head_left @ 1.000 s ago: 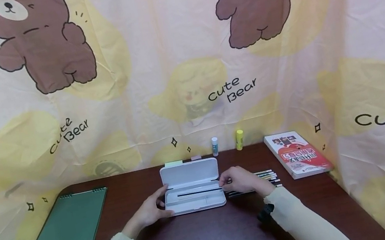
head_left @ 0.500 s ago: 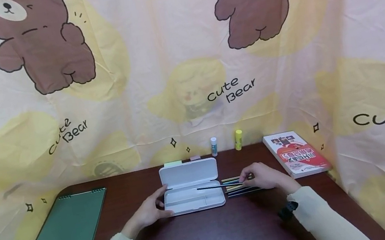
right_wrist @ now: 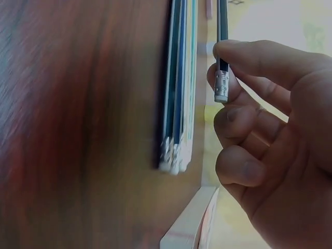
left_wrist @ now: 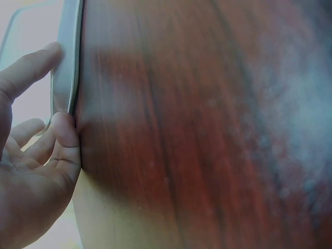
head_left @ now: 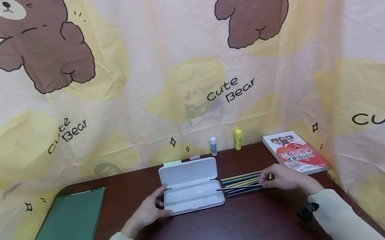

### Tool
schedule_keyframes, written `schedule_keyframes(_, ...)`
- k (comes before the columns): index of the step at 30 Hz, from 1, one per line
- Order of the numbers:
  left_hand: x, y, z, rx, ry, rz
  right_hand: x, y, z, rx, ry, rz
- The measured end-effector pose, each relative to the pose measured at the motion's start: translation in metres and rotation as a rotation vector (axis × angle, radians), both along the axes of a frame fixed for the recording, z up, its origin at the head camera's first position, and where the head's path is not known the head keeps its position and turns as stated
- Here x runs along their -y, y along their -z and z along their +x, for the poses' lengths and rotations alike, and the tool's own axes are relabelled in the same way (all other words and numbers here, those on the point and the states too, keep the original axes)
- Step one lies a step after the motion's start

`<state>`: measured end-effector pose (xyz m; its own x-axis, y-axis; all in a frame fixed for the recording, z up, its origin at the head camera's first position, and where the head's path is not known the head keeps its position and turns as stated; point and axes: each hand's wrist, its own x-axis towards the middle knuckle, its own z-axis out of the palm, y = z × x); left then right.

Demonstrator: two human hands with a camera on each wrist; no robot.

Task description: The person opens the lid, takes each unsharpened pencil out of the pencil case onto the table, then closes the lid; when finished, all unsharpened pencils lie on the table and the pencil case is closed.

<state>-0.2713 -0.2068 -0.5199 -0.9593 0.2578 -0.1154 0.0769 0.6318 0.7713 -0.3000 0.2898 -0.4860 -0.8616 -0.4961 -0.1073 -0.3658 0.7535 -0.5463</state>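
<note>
A white pencil case (head_left: 186, 205) lies on the table with its lid (head_left: 188, 173) raised. My left hand (head_left: 147, 210) grips the case's left end, thumb at the front corner and fingers toward the hinge. Between thumb and fingers of my right hand (head_left: 283, 177) is a dark pencil (right_wrist: 223, 26), pinched near its white eraser end. Its far tip reaches the case's right edge in the head view. Below that pencil, several more pencils (right_wrist: 179, 104) lie side by side on the table, eraser ends to the right.
A green spiral notepad (head_left: 60, 237) lies at the left. Behind the case are a blue glue stick (head_left: 213, 146), a yellow glue stick (head_left: 238, 140) and small sticky notes (head_left: 172, 163). A red and white book (head_left: 296, 153) lies at the back right, beyond my right hand.
My right hand has drawn the pencil rightward from over the case to above the other pencils. My left hand keeps its place on the case.
</note>
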Motion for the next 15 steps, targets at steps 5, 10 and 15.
schedule_keyframes(5, 0.000, 0.001, -0.001, 0.001, -0.001, 0.001, -0.010, 0.004, 0.004, 0.011, 0.003, 0.019)
schedule_keyframes(10, 0.001, 0.001, -0.001, 0.009, 0.000, 0.000, -0.016, 0.007, 0.007, 0.028, 0.025, 0.025)
schedule_keyframes(15, 0.001, 0.002, -0.002, 0.003, -0.004, 0.000, -0.021, 0.012, 0.006, 0.023, 0.046, 0.046)
